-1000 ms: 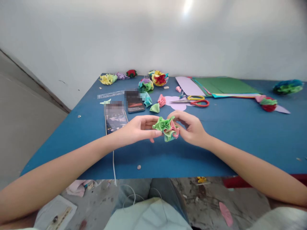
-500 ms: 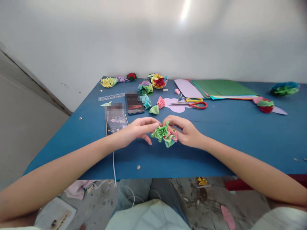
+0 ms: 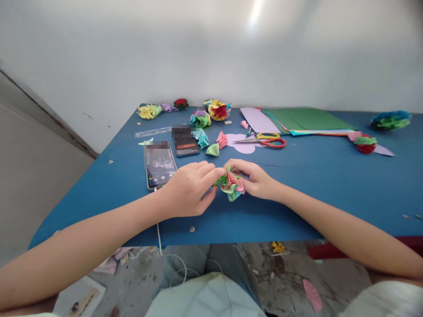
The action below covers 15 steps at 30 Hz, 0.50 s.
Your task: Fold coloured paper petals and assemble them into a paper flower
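Note:
A ruffled paper flower [image 3: 232, 186] in green, pink and pale blue is held between my two hands, above the blue table. My left hand [image 3: 193, 188] pinches its green left edge between thumb and fingers. From the right, my right hand [image 3: 253, 178] grips the flower's back and side; some of those fingertips are hidden behind the paper. Just beyond lie a light green folded paper piece [image 3: 213, 150], a pink one [image 3: 222, 140] and a turquoise one [image 3: 202, 139]. Scissors [image 3: 261, 141] with yellow and red handles rest on a lilac petal-shaped cutout [image 3: 243, 147].
Two phones stand left of centre, the nearer phone [image 3: 161, 169] with a white cable [image 3: 159, 237] hanging over the table's front edge. Behind are a clear ruler [image 3: 153, 132], several finished paper flowers [image 3: 219, 111] and stacked coloured sheets [image 3: 307, 119]. More flowers [image 3: 365, 143] lie right.
My left hand has turned over and moved in, from loosely spread fingers beside the flower to a pinch on its green edge. My right hand keeps its hold.

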Each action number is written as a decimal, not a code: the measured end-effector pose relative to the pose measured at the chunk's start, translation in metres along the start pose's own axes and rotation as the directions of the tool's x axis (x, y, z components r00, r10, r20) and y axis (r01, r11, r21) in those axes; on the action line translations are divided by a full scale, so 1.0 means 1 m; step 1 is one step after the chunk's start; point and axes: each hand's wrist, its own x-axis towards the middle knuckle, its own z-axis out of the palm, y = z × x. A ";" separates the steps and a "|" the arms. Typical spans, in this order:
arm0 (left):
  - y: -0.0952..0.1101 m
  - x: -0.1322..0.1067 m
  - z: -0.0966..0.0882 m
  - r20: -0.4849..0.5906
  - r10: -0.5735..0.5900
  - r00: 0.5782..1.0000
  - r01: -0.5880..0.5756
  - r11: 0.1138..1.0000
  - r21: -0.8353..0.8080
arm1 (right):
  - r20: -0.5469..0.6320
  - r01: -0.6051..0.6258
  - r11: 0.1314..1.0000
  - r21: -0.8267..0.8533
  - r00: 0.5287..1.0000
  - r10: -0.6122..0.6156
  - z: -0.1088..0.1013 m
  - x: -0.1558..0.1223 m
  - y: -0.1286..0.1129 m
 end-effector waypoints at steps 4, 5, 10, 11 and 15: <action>-0.004 0.000 -0.001 -0.036 0.037 0.999 -0.035 0.998 0.054 | 0.044 -0.035 0.995 0.092 0.999 0.031 -0.001 0.000 0.001; -0.005 0.000 -0.001 -0.045 0.045 0.998 -0.042 0.997 0.061 | 0.049 -0.049 0.992 0.116 0.998 0.043 -0.001 0.000 0.001; -0.005 0.000 0.003 -0.032 0.066 0.997 -0.063 0.994 0.088 | 0.074 -0.110 0.980 0.165 0.992 0.099 0.003 -0.001 0.002; -0.005 0.000 0.003 -0.028 0.072 0.997 -0.069 0.994 0.085 | 0.083 -0.129 0.976 0.178 0.990 0.116 0.003 -0.001 0.002; -0.004 0.000 0.003 -0.026 0.055 0.998 -0.054 0.998 0.030 | 0.098 -0.165 0.961 0.222 0.984 0.147 0.005 -0.001 0.003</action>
